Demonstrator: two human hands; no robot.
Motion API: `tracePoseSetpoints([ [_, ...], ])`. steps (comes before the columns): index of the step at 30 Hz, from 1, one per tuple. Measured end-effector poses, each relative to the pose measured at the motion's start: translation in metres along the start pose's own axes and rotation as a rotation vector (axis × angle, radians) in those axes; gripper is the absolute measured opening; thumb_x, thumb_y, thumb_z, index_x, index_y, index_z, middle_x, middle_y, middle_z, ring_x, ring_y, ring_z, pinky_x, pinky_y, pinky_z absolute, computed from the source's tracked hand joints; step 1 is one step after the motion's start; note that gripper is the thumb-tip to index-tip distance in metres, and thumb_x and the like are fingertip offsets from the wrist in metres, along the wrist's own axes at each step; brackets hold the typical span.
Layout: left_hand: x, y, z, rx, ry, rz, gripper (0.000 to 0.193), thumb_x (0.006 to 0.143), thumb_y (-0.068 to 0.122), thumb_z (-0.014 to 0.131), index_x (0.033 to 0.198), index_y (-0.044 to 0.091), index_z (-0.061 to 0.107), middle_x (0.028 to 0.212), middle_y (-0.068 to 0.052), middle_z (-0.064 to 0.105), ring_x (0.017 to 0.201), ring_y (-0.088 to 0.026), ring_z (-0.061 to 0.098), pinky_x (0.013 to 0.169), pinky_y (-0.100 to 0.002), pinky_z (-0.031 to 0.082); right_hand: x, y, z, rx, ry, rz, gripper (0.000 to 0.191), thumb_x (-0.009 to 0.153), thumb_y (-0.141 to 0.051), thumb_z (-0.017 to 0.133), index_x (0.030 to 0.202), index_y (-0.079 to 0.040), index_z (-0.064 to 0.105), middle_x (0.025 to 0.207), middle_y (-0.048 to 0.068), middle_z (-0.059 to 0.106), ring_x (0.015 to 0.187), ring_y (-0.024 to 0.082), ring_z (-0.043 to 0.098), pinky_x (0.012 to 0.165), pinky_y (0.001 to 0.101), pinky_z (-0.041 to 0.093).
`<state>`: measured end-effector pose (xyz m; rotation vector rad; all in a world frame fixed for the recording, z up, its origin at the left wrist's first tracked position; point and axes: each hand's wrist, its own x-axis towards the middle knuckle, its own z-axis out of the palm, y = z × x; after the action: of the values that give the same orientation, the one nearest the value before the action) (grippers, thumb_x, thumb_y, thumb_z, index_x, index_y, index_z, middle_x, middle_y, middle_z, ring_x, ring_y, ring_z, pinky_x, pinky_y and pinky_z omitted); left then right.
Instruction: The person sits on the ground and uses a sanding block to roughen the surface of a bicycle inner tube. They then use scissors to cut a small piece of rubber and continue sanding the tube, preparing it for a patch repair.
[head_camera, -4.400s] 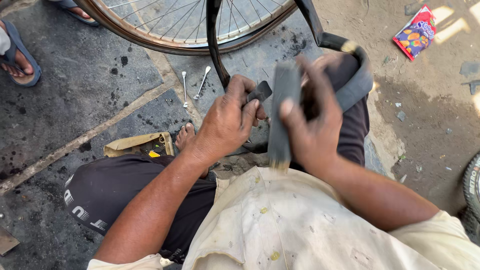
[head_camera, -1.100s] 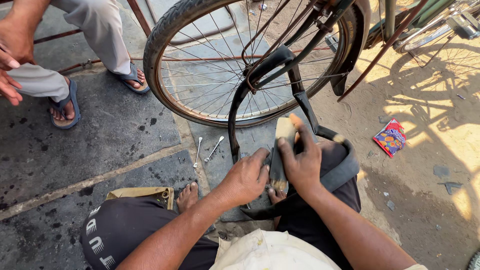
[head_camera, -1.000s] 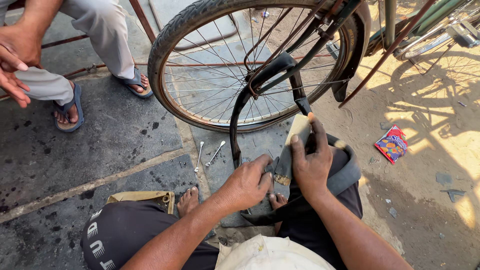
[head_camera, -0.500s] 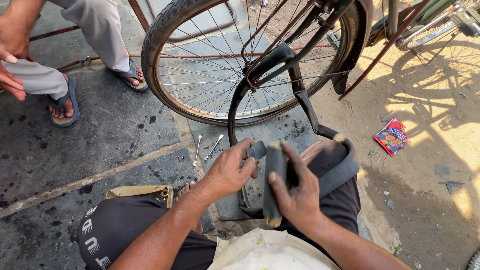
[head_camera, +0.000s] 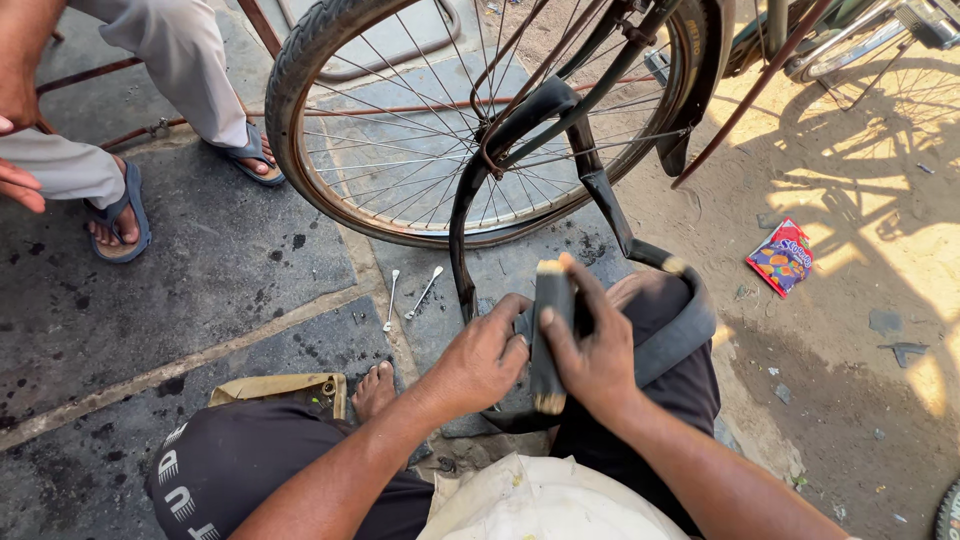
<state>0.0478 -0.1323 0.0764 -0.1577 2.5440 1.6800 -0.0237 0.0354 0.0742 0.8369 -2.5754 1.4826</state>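
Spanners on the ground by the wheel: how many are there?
2. Both lie on the dark paving below the bicycle wheel, side by side: one spanner on the left, the other spanner just right of it. More may be hidden.

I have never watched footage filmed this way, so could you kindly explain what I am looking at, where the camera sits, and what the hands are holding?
The camera is worn on a person's head and looks down at their own two bare hands; there is no machine. The person sits on dark paving. The right hand holds a dark block upright, wrapped in a black rubber inner tube that lies over the knee. The left hand touches the block's side. Ahead stands a bicycle wheel. Two small metal tools lie on the paving, and a colourful wrapper on the dirt. Another person's sandalled feet stand at the left.
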Motion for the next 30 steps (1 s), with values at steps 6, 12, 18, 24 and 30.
tracePoseSetpoints([
  [6,0.000,0.009,-0.003,-0.054,-0.126,-0.074,0.045,0.089,0.011,0.049,0.132,0.003,0.052,0.075,-0.017,0.072,0.066,-0.024,0.072,0.069,-0.041,0.059,0.006,0.002,-0.007,0.036,0.146,-0.022,0.059,0.097,-0.023,0.069,0.149,-0.001,0.051,0.129,0.022,0.069,0.115,0.029,0.069,0.101,0.0373,0.052],
  [12,-0.001,0.013,-0.002,-0.097,-0.070,-0.018,0.041,0.091,0.012,0.050,0.131,0.002,0.052,0.084,-0.017,0.072,0.073,-0.024,0.074,0.074,-0.041,0.059,0.007,0.005,-0.007,0.037,0.026,-0.080,0.059,0.094,-0.020,0.071,0.146,0.001,0.053,0.129,0.023,0.070,0.117,0.030,0.070,0.102,0.0393,0.053],
  [18,0.008,0.002,-0.001,0.116,-0.167,-0.239,0.026,0.090,0.013,0.056,0.107,0.008,0.074,0.085,-0.010,0.080,0.075,-0.019,0.077,0.076,-0.036,0.061,0.007,0.003,-0.007,0.011,0.070,-0.186,0.060,0.094,-0.019,0.072,0.146,0.002,0.050,0.127,0.023,0.068,0.116,0.028,0.071,0.099,0.0353,0.055],
  [24,0.014,-0.024,-0.008,0.055,0.344,0.264,0.010,0.089,0.008,0.065,0.097,0.006,0.070,0.091,-0.011,0.075,0.084,-0.021,0.076,0.076,-0.035,0.059,-0.005,-0.002,-0.004,0.050,0.069,-0.029,0.061,0.094,-0.019,0.072,0.147,0.001,0.051,0.126,0.022,0.070,0.114,0.026,0.071,0.098,0.0357,0.055],
  [30,0.012,-0.016,0.013,-0.012,0.093,-0.032,0.024,0.096,0.011,0.058,0.118,0.004,0.053,0.083,-0.015,0.071,0.078,-0.030,0.076,0.070,-0.046,0.058,-0.008,-0.005,-0.004,0.138,-0.012,-0.112,0.059,0.096,-0.021,0.070,0.148,0.000,0.051,0.124,0.022,0.071,0.118,0.027,0.069,0.104,0.0382,0.051],
])
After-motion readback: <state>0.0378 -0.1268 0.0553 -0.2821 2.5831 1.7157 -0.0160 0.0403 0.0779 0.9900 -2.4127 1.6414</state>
